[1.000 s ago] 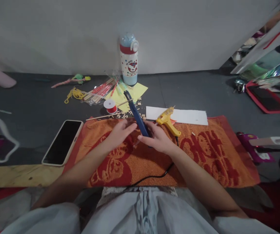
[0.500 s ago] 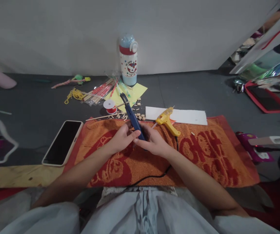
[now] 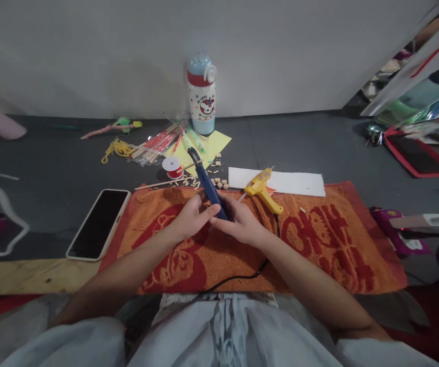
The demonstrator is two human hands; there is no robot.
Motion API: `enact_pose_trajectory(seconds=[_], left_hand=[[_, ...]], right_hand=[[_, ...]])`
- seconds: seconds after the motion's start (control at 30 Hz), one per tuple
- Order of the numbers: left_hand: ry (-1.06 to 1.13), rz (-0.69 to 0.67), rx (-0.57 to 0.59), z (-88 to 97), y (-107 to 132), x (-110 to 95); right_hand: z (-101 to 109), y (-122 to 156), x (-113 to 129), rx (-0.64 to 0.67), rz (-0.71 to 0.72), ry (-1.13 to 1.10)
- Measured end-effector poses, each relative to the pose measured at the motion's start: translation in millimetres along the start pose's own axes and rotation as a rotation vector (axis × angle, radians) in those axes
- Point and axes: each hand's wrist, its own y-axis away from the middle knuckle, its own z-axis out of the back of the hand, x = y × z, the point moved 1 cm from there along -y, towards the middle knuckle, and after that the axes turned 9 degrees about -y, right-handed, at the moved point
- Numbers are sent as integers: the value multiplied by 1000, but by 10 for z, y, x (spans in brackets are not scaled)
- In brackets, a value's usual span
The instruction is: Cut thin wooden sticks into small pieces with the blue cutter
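Note:
My right hand [image 3: 242, 223] grips a long blue-handled cutting tool [image 3: 204, 178] whose dark tip points away from me toward the yellow paper [image 3: 208, 145]. My left hand [image 3: 191, 216] has its fingers closed against the tool's handle, just below my right thumb; whether a thin stick sits between the fingers is hidden. Both hands hover over an orange and red towel [image 3: 319, 239]. A yellow glue gun [image 3: 262, 189] lies on the towel just right of my hands, its black cord [image 3: 242, 275] running back toward me.
A phone [image 3: 99, 223] lies face up left of the towel. Past the towel are a red thread spool [image 3: 172, 166], small wooden pieces, thin sticks, packets, a white foam strip [image 3: 296, 182] and a drink bottle [image 3: 201, 94]. A wooden board [image 3: 28, 275] lies at near left.
My left hand has moved in from the left and closed onto the tool's handle. The tool's tip has swung slightly left. In the last half second nothing has visibly moved.

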Motion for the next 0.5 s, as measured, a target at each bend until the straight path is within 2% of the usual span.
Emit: enact_pose_trajectory(seconds=[0.37, 0.43, 0.5], left_hand=[[-19, 42, 1, -8, -38, -19], [-35, 36, -35, 18, -73, -16], [-54, 41, -126, 90, -121, 18]], right_hand=[[6, -34, 58, -11, -84, -82], [30, -41, 77, -24, -101, -67], [64, -42, 97, -36, -118, -13]])
